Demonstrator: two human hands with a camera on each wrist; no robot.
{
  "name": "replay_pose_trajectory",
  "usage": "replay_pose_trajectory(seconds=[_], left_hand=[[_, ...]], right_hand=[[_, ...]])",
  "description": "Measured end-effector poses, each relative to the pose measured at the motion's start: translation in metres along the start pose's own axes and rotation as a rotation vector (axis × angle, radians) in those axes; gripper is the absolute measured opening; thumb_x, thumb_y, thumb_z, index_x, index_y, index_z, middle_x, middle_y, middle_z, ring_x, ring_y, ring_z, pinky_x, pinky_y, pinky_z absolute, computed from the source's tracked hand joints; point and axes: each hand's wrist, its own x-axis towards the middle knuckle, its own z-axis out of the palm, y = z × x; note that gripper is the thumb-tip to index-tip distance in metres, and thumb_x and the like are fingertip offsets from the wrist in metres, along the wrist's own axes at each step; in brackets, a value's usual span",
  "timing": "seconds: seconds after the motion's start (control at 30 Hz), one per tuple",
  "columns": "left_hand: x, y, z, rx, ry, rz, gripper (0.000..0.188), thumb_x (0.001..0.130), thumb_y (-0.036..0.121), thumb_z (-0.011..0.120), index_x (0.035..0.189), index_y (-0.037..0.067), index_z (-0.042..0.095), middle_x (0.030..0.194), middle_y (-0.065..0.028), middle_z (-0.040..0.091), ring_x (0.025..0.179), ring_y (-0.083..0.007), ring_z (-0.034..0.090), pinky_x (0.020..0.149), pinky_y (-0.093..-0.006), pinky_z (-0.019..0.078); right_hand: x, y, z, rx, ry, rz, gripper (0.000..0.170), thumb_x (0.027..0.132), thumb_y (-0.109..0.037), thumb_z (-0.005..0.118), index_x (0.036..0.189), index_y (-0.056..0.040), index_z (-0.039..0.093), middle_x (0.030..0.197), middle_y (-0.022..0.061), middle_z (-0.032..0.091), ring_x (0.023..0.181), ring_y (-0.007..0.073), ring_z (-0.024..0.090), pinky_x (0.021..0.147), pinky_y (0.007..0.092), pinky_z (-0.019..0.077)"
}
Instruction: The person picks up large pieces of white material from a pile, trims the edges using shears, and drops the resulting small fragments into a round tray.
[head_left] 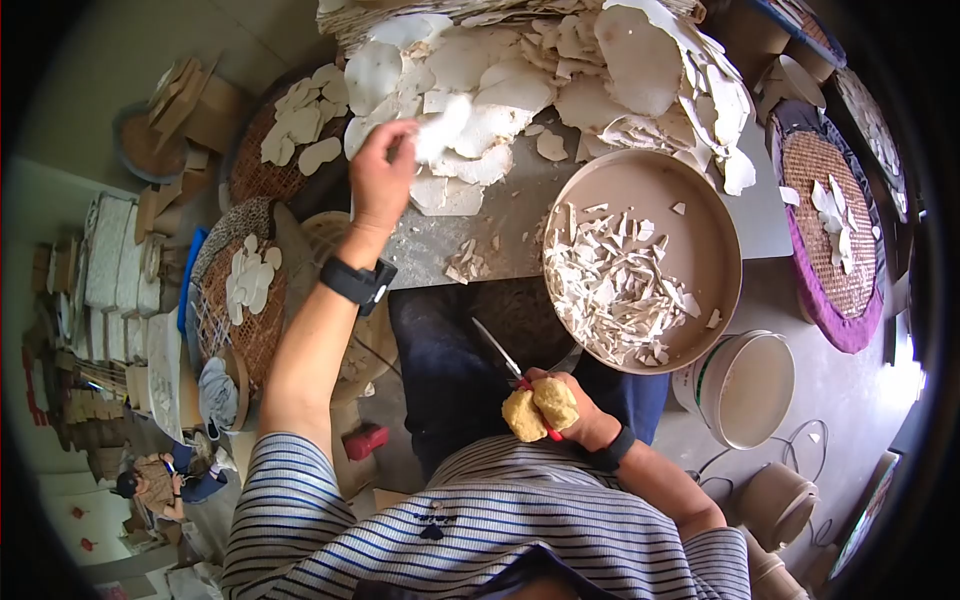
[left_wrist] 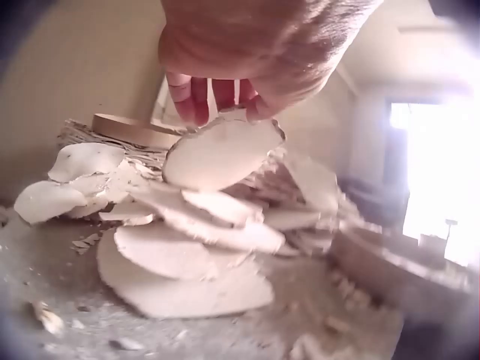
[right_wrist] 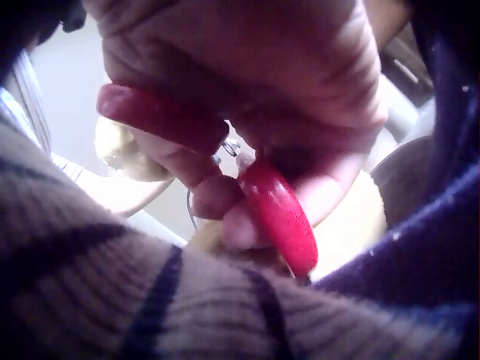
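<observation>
The left hand [head_left: 383,178] pinches the edge of a thin white slice [head_left: 442,132] over a spread of similar slices. In the left wrist view, fingertips of the left hand [left_wrist: 259,49] hold the upright oval slice [left_wrist: 223,154] by its top edge, above overlapping slices [left_wrist: 169,255]. Near the lap, the right hand [head_left: 588,412] grips scissors [head_left: 497,348] with yellow padding [head_left: 540,408] about the handles; the blades point up and left. The right wrist view shows the right hand [right_wrist: 247,67] with fingers around the red handles [right_wrist: 279,217].
A round tray [head_left: 705,235] of broken white pieces [head_left: 615,290] overlaps the grey table's [head_left: 520,225] front edge. More slices [head_left: 640,60] are heaped at the back. A white bucket [head_left: 755,390] stands below right, with cables near it. Woven baskets [head_left: 815,165] flank both sides.
</observation>
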Motion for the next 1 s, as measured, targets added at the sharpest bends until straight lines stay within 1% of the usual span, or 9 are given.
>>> replay_pose_trajectory(seconds=[0.13,0.23,0.4,0.53,0.63,0.7,0.83,0.87,1.0], left_hand=[[-0.017,0.008,-0.023,-0.726,0.046,-0.526,0.020,0.092,0.017,0.053,0.105,0.002,0.051,0.090,-0.0040,0.062,0.076,-0.0092,0.058,0.068,-0.0222,0.0480],[-0.045,0.013,-0.024,-0.927,-0.038,-0.738,0.020,0.091,0.016,0.052,0.107,0.003,0.051,0.096,-0.0050,0.062,0.084,-0.0119,0.060,0.074,-0.0253,0.0500],[-0.094,0.047,-0.015,-1.048,-0.311,-0.978,0.023,0.091,0.014,0.053,0.112,0.003,0.051,0.104,-0.0067,0.061,0.092,-0.0136,0.060,0.079,-0.0276,0.0498],[-0.118,0.061,-0.008,-0.996,-0.478,-0.961,0.034,0.089,0.013,0.056,0.120,0.003,0.046,0.107,-0.0074,0.060,0.093,-0.0123,0.059,0.080,-0.0257,0.0491],[-0.123,0.072,-0.009,-0.892,-0.600,-0.886,0.050,0.084,0.009,0.061,0.128,0.004,0.037,0.109,-0.0087,0.059,0.096,-0.0148,0.059,0.081,-0.0290,0.0498],[-0.127,0.078,-0.012,-0.839,-0.613,-0.861,0.067,0.079,0.003,0.064,0.135,0.004,0.028,0.112,-0.0121,0.057,0.099,-0.0178,0.059,0.084,-0.0311,0.0494],[-0.144,0.074,-0.002,-0.926,-0.287,-0.870,0.064,0.081,0.000,0.061,0.135,0.002,0.027,0.111,-0.0136,0.058,0.100,-0.0166,0.058,0.087,-0.0299,0.0478],[-0.149,0.078,0.002,-0.942,-0.198,-0.877,0.063,0.081,0.001,0.061,0.135,0.002,0.029,0.111,-0.0138,0.058,0.100,-0.0167,0.058,0.088,-0.0298,0.0473],[-0.152,0.089,0.002,-0.935,-0.189,-0.891,0.056,0.083,0.002,0.059,0.133,0.002,0.032,0.118,-0.0152,0.051,0.097,-0.0220,0.060,0.074,-0.0328,0.0553]], right_hand=[[0.005,-0.009,-0.003,0.215,0.126,0.131,0.024,0.076,-0.015,0.066,0.093,-0.0012,0.056,0.088,0.0080,0.060,0.082,0.0203,0.061,0.072,0.0285,0.0473],[0.009,-0.009,0.003,1.117,0.193,0.171,0.031,0.086,-0.022,0.062,0.109,-0.0056,0.050,0.100,0.0019,0.057,0.094,0.0124,0.057,0.083,0.0274,0.0466],[0.013,0.002,-0.007,0.375,0.055,0.012,0.047,0.085,-0.016,0.063,0.127,-0.0067,0.044,0.113,0.0087,0.057,0.101,0.0182,0.057,0.091,0.0318,0.0464],[0.017,0.042,0.001,1.338,0.216,0.350,0.035,0.095,-0.018,0.046,0.128,-0.0066,0.042,0.116,0.0142,0.056,0.105,0.0268,0.056,0.095,0.0375,0.0453],[0.016,0.018,-0.006,0.638,0.086,0.104,0.034,0.097,-0.020,0.039,0.129,-0.0085,0.041,0.123,0.0107,0.052,0.114,0.0235,0.050,0.102,0.0374,0.0376],[0.018,0.008,-0.006,1.934,-0.024,0.012,0.035,0.099,-0.028,0.033,0.125,-0.0066,0.043,0.119,0.0097,0.055,0.114,0.0210,0.049,0.106,0.0319,0.0318],[0.011,-0.027,-0.014,-0.009,0.239,0.007,0.030,0.090,-0.017,0.053,0.116,-0.0036,0.047,0.110,0.0116,0.058,0.101,0.0226,0.056,0.093,0.0311,0.0427],[0.016,-0.018,-0.011,0.326,0.231,0.103,0.030,0.082,-0.009,0.061,0.108,-0.0027,0.048,0.100,0.0100,0.060,0.091,0.0227,0.059,0.082,0.0317,0.0467],[0.014,-0.023,-0.011,0.039,0.127,0.372,0.062,0.080,-0.015,0.069,0.130,-0.0025,0.035,0.118,0.0084,0.054,0.106,0.0170,0.054,0.094,0.0295,0.0418]])
